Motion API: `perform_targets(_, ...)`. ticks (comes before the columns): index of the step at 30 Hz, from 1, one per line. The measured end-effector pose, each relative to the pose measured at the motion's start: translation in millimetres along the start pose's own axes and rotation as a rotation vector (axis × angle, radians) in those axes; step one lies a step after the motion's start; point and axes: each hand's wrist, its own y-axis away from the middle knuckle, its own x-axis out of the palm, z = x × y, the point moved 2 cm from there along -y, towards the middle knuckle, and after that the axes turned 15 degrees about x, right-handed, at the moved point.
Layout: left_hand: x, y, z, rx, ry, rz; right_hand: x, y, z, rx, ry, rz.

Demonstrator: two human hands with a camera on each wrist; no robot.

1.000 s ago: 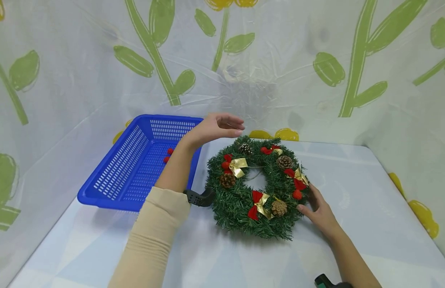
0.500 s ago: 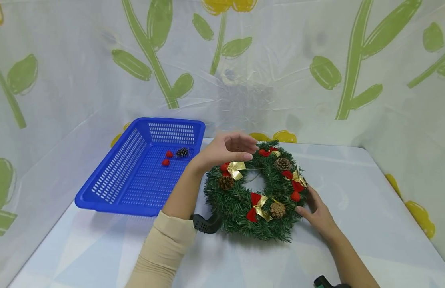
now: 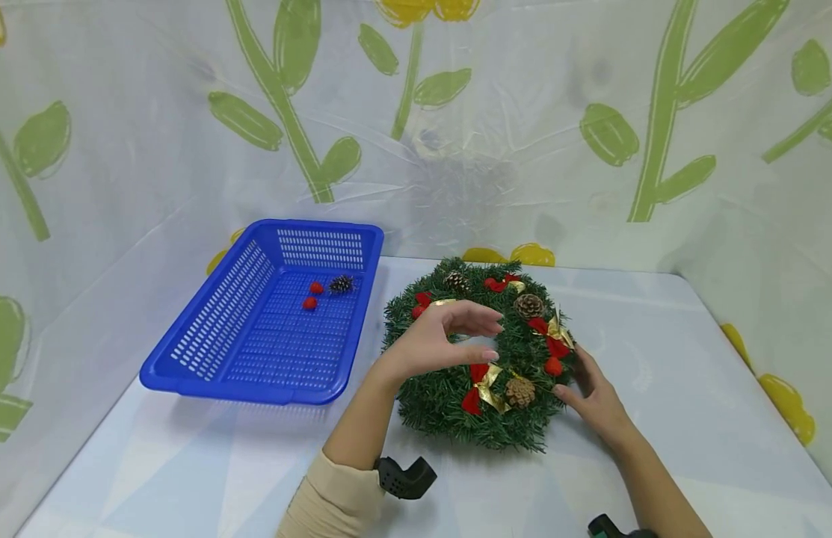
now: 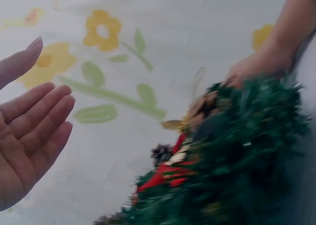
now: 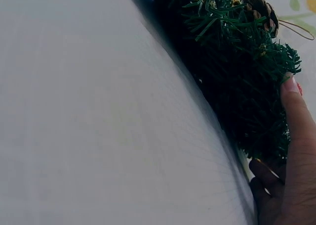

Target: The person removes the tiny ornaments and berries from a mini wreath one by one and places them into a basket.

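One white table (image 3: 658, 359), floral backdrop (image 3: 590, 134)

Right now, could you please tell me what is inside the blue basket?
Inside the blue basket lie two small red balls and one dark pine cone, near its far end. The near wall hides a strip of the floor.

The left hand (image 3: 437, 340) is bare, and behind its forearm sits a beige ribbed sleeve (image 3: 335, 501). A black strap-like mount (image 3: 405, 478) juts out just behind that wrist. The right hand (image 3: 593, 403) and its forearm are bare, with a dark green-black device (image 3: 607, 527) at the forearm.
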Motion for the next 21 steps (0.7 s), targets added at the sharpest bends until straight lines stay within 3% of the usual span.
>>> perform_targets(8, 23.8, 7.4, 11.0, -0.017, -0.010, -0.059, -0.7, 0.4, -0.7, -0.004, 0.004, -0.005)
perform_targets(15, 40.1, 10.7, 24.3, -0.071, -0.089, -0.031, 1.2, 1.0, -0.2, -0.037, -0.018, -0.005)
perform_targets(21, 49.2, 8.7, 34.3, -0.041, -0.159, 0.019, 1.2, 1.5, 0.7, -0.033, -0.007, -0.013)
